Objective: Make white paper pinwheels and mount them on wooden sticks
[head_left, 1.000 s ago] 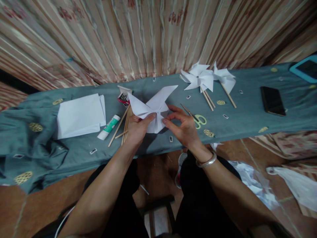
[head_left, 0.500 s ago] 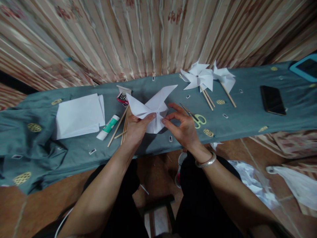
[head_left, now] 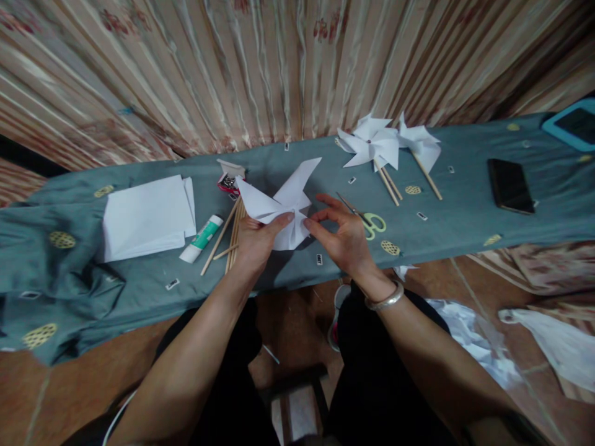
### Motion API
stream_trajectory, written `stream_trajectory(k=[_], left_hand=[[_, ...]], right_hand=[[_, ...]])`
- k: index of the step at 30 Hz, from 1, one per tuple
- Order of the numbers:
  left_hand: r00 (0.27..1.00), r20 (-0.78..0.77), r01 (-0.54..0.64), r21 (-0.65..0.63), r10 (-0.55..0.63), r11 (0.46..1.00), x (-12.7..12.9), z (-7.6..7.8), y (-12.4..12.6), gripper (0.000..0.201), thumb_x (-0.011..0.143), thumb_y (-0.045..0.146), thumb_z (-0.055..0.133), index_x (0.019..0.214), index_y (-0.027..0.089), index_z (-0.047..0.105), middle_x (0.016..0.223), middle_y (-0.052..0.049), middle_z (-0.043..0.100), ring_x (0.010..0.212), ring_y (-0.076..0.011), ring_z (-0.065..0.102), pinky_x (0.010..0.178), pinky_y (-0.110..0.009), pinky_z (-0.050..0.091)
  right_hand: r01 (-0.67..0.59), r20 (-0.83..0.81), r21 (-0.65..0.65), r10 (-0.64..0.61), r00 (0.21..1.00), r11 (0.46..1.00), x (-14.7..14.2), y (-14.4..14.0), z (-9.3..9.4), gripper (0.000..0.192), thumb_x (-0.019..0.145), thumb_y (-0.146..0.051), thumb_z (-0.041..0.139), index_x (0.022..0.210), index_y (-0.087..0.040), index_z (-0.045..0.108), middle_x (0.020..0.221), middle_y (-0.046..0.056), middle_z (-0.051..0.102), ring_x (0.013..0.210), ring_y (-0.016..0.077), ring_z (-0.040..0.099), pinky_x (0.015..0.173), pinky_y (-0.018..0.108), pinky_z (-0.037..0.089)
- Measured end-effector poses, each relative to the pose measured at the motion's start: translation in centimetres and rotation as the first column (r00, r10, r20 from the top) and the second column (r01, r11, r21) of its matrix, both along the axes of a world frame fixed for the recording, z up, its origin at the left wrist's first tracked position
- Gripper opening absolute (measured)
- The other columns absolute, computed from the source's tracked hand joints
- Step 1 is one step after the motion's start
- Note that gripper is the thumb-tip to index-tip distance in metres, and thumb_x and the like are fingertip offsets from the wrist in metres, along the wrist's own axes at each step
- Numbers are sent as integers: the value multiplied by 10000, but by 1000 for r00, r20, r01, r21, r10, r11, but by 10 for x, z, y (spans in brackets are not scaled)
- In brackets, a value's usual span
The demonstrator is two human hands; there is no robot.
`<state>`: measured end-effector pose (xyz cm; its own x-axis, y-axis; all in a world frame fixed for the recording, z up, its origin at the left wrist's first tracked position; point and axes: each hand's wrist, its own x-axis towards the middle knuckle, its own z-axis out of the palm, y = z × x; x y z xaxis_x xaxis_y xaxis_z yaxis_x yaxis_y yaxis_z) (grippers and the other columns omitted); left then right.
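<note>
A white paper pinwheel (head_left: 290,201) is held above the front half of the cloth-covered table. My left hand (head_left: 258,238) is closed on its lower left side, the thumb pressing near the centre. On the right side, my right hand (head_left: 341,235) pinches a paper edge between thumb and index finger, its other fingers curled loosely. Wooden sticks (head_left: 232,238) lie partly under my left hand. Just right of my right hand are scissors (head_left: 372,223) with light green handles. Finished-looking pinwheels on sticks (head_left: 372,142) lie at the back right.
To the left are a stack of white paper (head_left: 144,217), a glue stick (head_left: 201,238) and a small open box (head_left: 230,179) of metal pieces. A black phone (head_left: 510,186) and a blue-framed device (head_left: 574,124) lie at the right. Paper scraps in a plastic bag (head_left: 474,341) are on the floor.
The pinwheel has turned slightly, its upper right blade shifting a little left. Both hands keep nearly the same place and hold.
</note>
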<state>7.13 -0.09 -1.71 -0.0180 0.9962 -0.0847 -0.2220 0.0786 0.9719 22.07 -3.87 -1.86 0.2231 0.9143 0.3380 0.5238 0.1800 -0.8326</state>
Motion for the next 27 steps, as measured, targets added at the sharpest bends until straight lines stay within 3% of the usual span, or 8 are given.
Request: stream_trajectory(k=[9, 14, 20, 24, 27], left_hand=[[1000, 20, -8, -1, 8, 1000, 2, 0, -1, 196, 545, 248, 849, 674, 183, 717, 717, -3, 739, 639, -166, 666, 635, -281, 544], [1000, -6, -9, -24, 9, 1000, 3, 1, -1, 214, 547, 266, 844, 708, 186, 728, 770, -21, 752, 701, -194, 689, 673, -303, 559], [999, 52, 2, -21, -1, 1000, -1, -3, 3, 237, 557, 263, 841, 754, 180, 740, 792, -22, 755, 717, -187, 689, 710, -303, 555], [991, 129, 40, -61, -32, 997, -3, -2, 5, 293, 503, 250, 857, 750, 160, 730, 776, -24, 748, 744, -191, 689, 769, -315, 549], [980, 173, 122, -113, -101, 986, -3, 4, 1, 297, 488, 235, 852, 743, 157, 721, 779, -28, 747, 750, -205, 692, 779, -332, 553]], right_hand=[[-1, 23, -8, 1, 1000, 1000, 0, 0, 0, 99, 780, -320, 701, 715, -246, 693, 1239, 43, 678, 1193, 258, 614, 1082, 494, 430], [-26, 27, -32, 27, 999, 999, 0, -1, 3, 99, 785, -319, 706, 721, -245, 688, 1240, 55, 671, 1204, 264, 602, 1101, 488, 416], [-12, 3, 43, 12, 1000, 999, 1, -3, 8, 96, 787, -335, 710, 756, -246, 694, 1247, 47, 667, 1196, 246, 603, 1095, 470, 425], [31, -196, 16, -27, 980, 999, 16, 6, 3, 188, 803, -403, 687, 850, -222, 708, 1221, 76, 678, 1155, 256, 620, 1061, 480, 441], [-106, -422, -89, 59, 904, 990, 24, 13, 1, 345, 773, -478, 707, 995, -214, 703, 1136, 80, 712, 1051, 238, 658, 986, 437, 495]])
